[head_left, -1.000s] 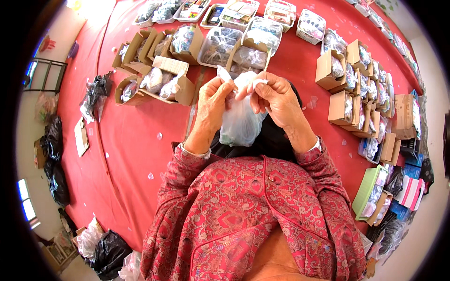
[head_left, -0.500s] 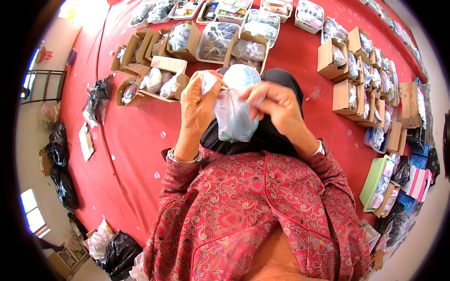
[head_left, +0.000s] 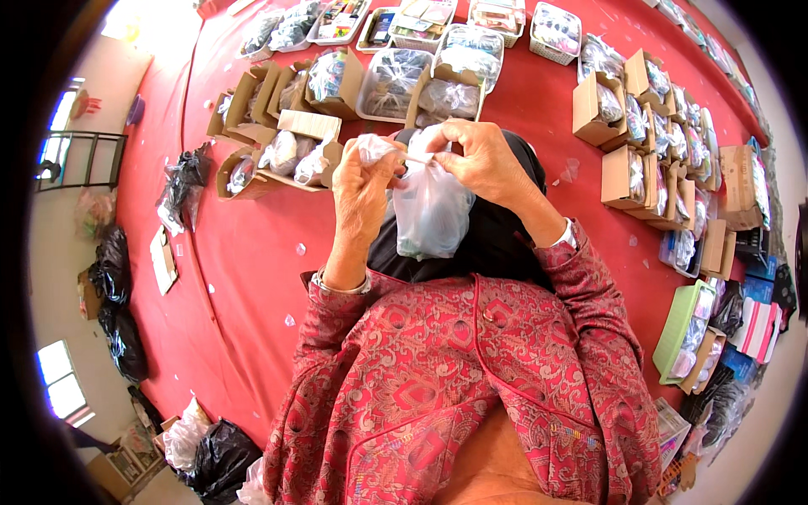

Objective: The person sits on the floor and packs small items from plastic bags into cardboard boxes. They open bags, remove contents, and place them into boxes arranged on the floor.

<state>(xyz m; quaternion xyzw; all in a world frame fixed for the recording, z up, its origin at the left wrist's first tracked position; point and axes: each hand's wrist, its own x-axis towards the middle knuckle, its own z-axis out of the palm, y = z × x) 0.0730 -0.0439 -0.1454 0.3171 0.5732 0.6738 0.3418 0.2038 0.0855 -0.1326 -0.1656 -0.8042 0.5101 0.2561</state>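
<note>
A filled, thin white plastic bag [head_left: 433,220] hangs between my hands above my dark-trousered lap. Something bluish and greenish shows faintly through it, too blurred to name. My left hand [head_left: 364,175] pinches a gathered white end of the plastic at the bag's upper left. At the neck, my right hand [head_left: 484,162] has its fingers closed on the twisted top, with a tuft of plastic standing up beside the thumb. Between the two hands a short strand of plastic is stretched taut.
Cardboard boxes [head_left: 341,94] and white baskets [head_left: 393,82] holding bagged goods stand ahead on the red floor covering [head_left: 244,295]. More boxes [head_left: 599,109] line the right, with a green basket [head_left: 682,332] nearer. Black bags [head_left: 220,459] lie at the left.
My right hand has come in from the bag's right side and closed on its neck. The bag's top is now gathered, and the pale blue item that stuck out is covered.
</note>
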